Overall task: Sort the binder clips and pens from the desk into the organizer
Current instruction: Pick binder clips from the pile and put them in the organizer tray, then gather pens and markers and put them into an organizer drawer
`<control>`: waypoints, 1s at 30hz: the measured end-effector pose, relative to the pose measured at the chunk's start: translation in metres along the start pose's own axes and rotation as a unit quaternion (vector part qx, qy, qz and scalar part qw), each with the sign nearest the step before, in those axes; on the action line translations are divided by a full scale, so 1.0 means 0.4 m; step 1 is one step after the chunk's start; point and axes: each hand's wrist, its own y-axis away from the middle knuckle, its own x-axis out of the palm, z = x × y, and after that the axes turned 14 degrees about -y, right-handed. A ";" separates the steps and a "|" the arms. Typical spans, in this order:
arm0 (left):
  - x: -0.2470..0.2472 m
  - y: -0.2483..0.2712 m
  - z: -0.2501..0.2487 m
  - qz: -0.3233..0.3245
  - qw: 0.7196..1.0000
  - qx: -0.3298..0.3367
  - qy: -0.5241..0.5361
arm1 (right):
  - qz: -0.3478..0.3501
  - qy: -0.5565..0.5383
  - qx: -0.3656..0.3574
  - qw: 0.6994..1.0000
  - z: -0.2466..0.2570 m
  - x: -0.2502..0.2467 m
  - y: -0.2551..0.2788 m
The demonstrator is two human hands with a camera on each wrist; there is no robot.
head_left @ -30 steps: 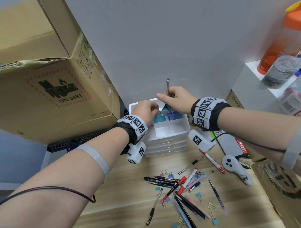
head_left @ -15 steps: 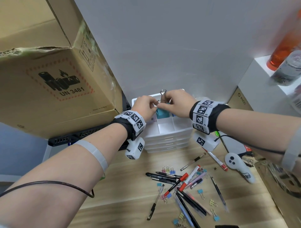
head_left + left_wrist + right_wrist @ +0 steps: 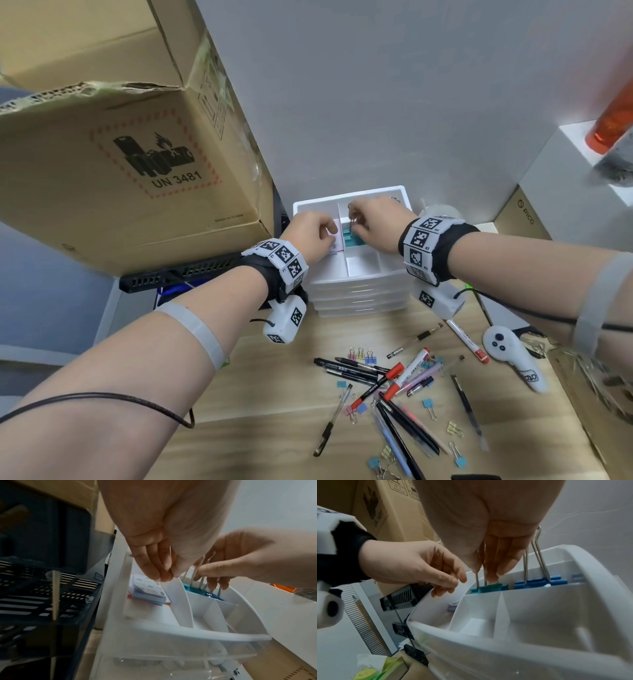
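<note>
The white drawer organizer (image 3: 342, 201) stands against the wall with its divided top tray (image 3: 205, 633) uncovered. My right hand (image 3: 356, 224) pinches the wire handles of a large teal binder clip (image 3: 488, 588), which stands in a back compartment. A large blue binder clip (image 3: 539, 581) stands upright in the compartment to its right. My left hand (image 3: 164, 576) hovers with loosely curled fingers at the divider, holding nothing. Pens (image 3: 394, 383) and small coloured binder clips (image 3: 361, 354) lie scattered on the wooden desk in front.
A pad of sticky notes (image 3: 147, 592) lies in the tray's left compartment. A big cardboard box (image 3: 120, 154) overhangs on the left above a black vented device (image 3: 191, 274). A white controller (image 3: 513, 359) lies at the right, with an orange bottle (image 3: 613, 120) on a white ledge.
My right hand has lowered the teal clip from above the tray down into the back compartment. My left hand has drawn off to the left of it.
</note>
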 end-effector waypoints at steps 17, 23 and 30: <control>0.033 0.200 0.031 -0.036 0.999 -0.018 0.002 | -0.140 -0.129 -0.120 0.974 0.003 0.034 0.130; 0.165 0.295 0.051 0.097 0.992 -0.027 -0.070 | -0.062 -0.104 -0.076 0.990 -0.062 0.096 0.272; 0.365 0.401 0.074 0.303 0.944 -0.075 -0.105 | 0.063 -0.071 0.080 0.992 -0.208 0.231 0.399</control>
